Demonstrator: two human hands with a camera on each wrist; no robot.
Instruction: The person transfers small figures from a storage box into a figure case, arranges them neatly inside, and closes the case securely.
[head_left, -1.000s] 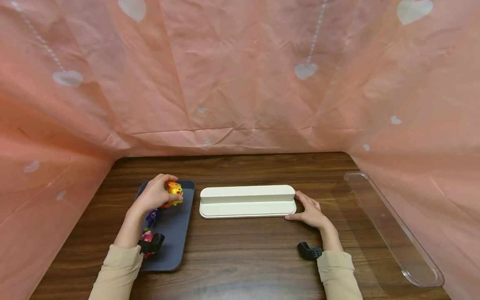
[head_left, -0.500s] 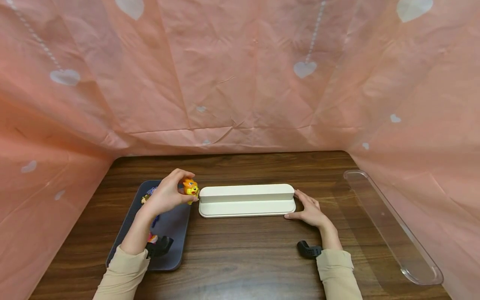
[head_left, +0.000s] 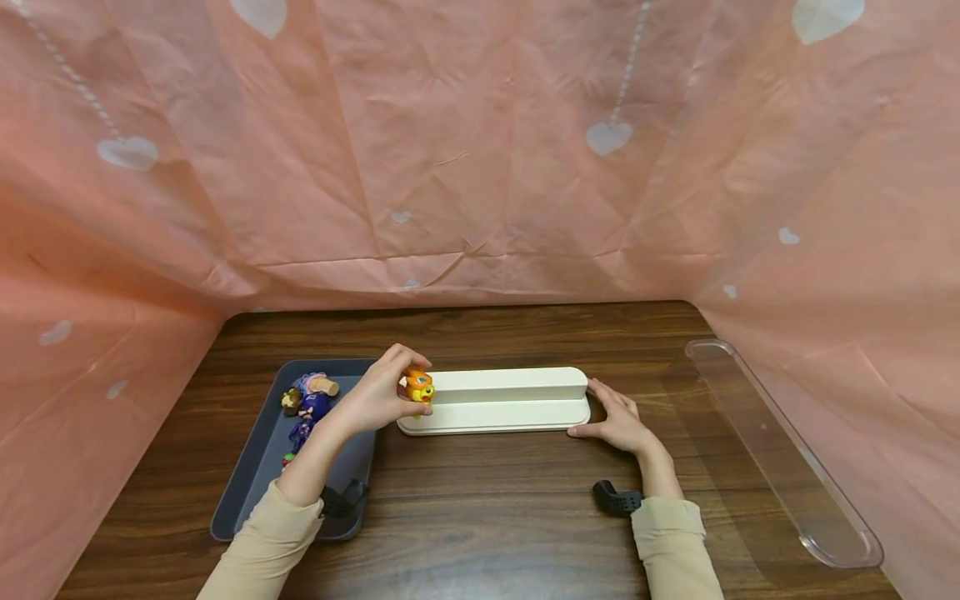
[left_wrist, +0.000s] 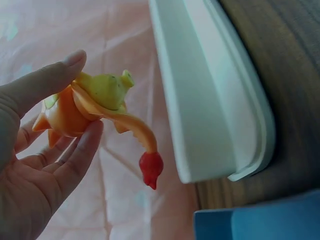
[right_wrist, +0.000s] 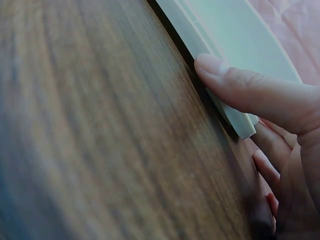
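My left hand pinches an orange and yellow toy figurine between thumb and fingers, over the left end of a white two-level display stand. In the left wrist view the figurine is held apart from the stand, its orange tail ending in a red tip. At the stand's other end my right hand grips the corner. The right wrist view has the thumb on the front edge, while the other fingers reach round the end, partly hidden.
A dark grey tray stands at the left with several small figurines in it, partly behind my left forearm. On the right lies a long clear plastic cover. Pink cloth hangs behind and at both sides of the wooden table.
My left hand has carried the orange and yellow figurine out of the tray and rightwards to above the stand's left end. The right hand has kept its place.
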